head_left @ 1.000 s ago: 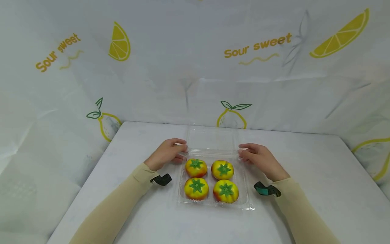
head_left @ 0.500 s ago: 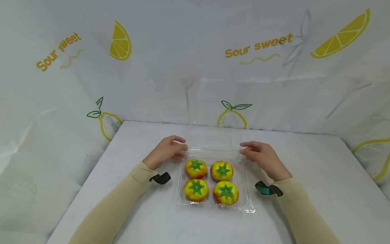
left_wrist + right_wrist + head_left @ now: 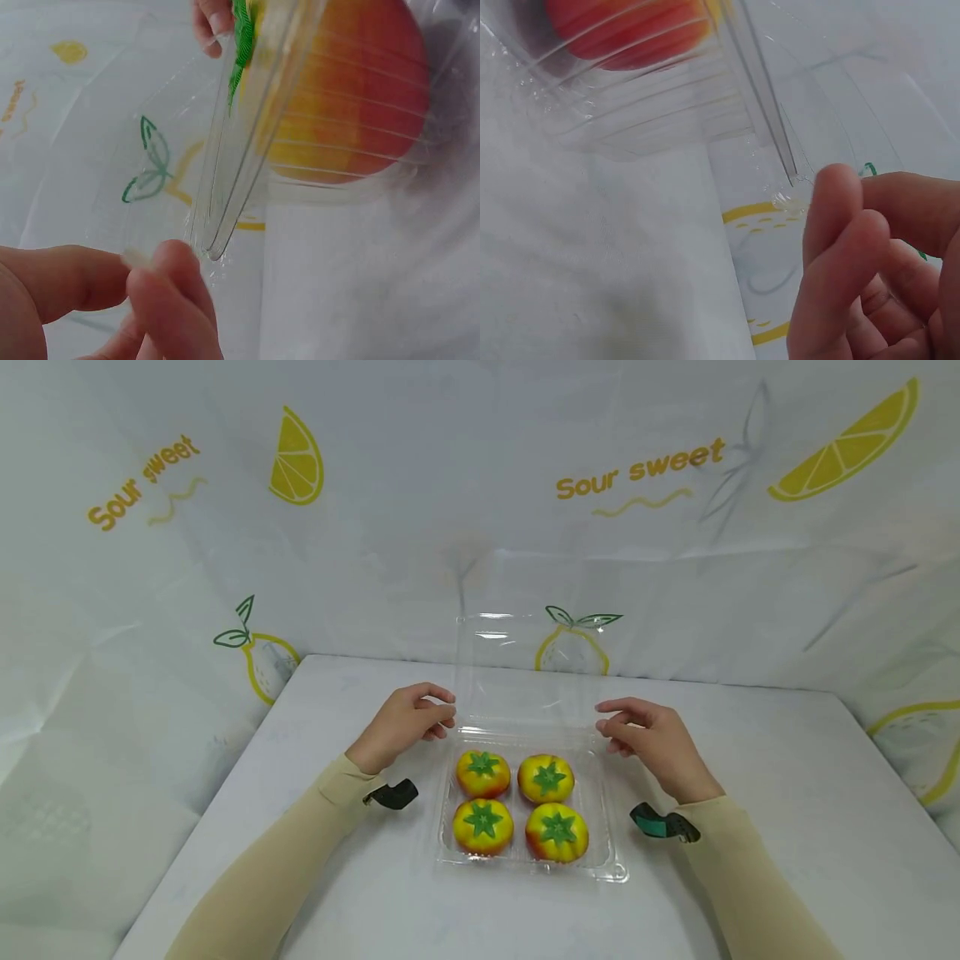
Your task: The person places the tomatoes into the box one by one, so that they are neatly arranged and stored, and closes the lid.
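A clear plastic clamshell box [image 3: 604, 835] stands on the table with its see-through lid [image 3: 517, 681] tilted up at the back. Inside sit several round yellow-and-red persimmon-like fruits [image 3: 483, 828] with green star-shaped tops, arranged in two rows. My left hand [image 3: 399, 723] is at the lid's left edge near the hinge, fingers loosely bent. On the opposite side, my right hand [image 3: 654, 740] is by the lid's right edge, its fingers also loosely bent. In both wrist views the fingertips are close to the hinge corner; whether they touch the plastic is hard to tell.
The white table [image 3: 360, 893] meets a white cloth backdrop [image 3: 420, 527] printed with lemons and lettering, close behind the raised lid. A dark strap [image 3: 396, 795] is at the left wrist and another strap [image 3: 663, 825] at the right.
The lid has swung up from lying back on the table to a steeper tilt. Both hands have moved slightly away from me and a little outward. The fruits stay put.
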Tool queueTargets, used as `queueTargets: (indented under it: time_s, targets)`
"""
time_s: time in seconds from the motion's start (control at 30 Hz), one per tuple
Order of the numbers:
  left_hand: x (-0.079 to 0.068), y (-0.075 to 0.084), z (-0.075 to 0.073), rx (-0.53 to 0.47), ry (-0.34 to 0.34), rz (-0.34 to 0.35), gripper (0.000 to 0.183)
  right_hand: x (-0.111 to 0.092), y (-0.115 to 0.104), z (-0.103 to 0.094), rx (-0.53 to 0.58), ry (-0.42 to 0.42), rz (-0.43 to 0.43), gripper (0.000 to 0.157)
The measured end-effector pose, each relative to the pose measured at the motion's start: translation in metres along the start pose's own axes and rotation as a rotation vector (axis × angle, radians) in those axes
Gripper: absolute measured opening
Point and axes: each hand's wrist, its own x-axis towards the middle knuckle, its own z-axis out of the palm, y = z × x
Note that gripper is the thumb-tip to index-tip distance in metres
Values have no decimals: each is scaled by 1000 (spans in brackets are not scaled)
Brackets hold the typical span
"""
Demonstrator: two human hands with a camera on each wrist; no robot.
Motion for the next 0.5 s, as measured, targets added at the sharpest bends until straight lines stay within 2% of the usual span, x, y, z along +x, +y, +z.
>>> queueTargets:
  time_s: [0.1,0.2,0.37,0.5]
  targets:
    - [-1,2,0,-103,-18,-19,40,-1,-1,-2,36,-15,-2,47]
    - [-1,3,-1,-140,-21,-21,44,-2,-3,-4,31,-30,5,49]
    - [-2,5,-2,-60,7,-18,47,-4,-6,-6,-15,-49,-8,53]
    - [-1,6,-4,-20,16,-24,58,-5,-8,-7,6,-68,-41,57]
